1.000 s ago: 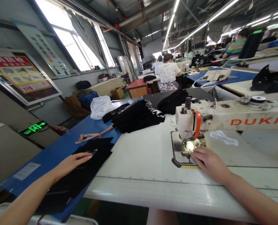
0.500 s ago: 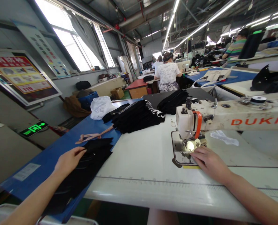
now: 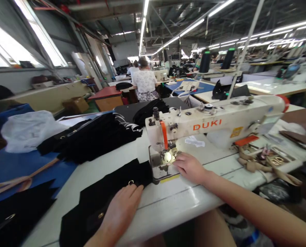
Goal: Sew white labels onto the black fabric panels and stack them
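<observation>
My left hand [image 3: 123, 206] is closed on the edge of a black fabric piece [image 3: 103, 185] that has metal eyelets. The piece lies on the white machine table, its far corner beside the metal needle plate of the sewing machine [image 3: 183, 123]. My right hand [image 3: 190, 168] rests just right of the lit needle area, fingers bent and pressed together; whatever they pinch, if anything, is hidden. More black pieces [image 3: 21, 212] lie at the lower left, apart from the one under my left hand.
A large stack of black pieces [image 3: 91, 140] stands behind, near a white plastic bag [image 3: 29, 130] and a tan strap [image 3: 26, 180]. Right of the machine sit a tray of metal rings [image 3: 279, 159] and beige straps. A person [image 3: 145, 82] sits at another table ahead.
My left hand has moved right from the pile, bringing a black piece onto the white table near the needle plate. My right hand stays by the needle. The view has turned right.
</observation>
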`<move>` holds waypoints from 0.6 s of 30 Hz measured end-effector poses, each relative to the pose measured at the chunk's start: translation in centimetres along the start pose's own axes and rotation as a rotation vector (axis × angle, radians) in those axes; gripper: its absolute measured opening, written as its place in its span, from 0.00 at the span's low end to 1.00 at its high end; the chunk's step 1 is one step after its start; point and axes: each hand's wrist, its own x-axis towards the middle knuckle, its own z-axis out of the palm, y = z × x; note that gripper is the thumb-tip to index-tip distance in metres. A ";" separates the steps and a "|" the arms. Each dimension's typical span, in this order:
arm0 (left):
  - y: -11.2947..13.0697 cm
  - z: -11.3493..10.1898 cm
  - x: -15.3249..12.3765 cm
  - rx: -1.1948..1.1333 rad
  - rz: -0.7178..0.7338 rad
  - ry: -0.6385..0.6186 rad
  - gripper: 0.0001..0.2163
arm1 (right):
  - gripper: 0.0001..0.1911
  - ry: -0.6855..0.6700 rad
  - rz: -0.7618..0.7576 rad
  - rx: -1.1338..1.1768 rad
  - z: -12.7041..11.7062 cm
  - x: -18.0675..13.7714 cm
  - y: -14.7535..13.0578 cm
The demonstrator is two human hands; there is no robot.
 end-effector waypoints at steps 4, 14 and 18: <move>1.4 1.4 1.6 -0.074 0.051 0.019 0.18 | 0.11 -0.024 0.250 -0.180 -3.4 -1.8 3.7; 2.1 1.5 4.2 -0.118 0.112 0.016 0.18 | 0.12 -0.261 0.637 -0.424 -5.6 -2.3 9.0; 2.4 1.6 4.5 -0.145 0.092 0.009 0.19 | 0.12 -0.243 0.665 -0.419 -5.5 -2.5 8.6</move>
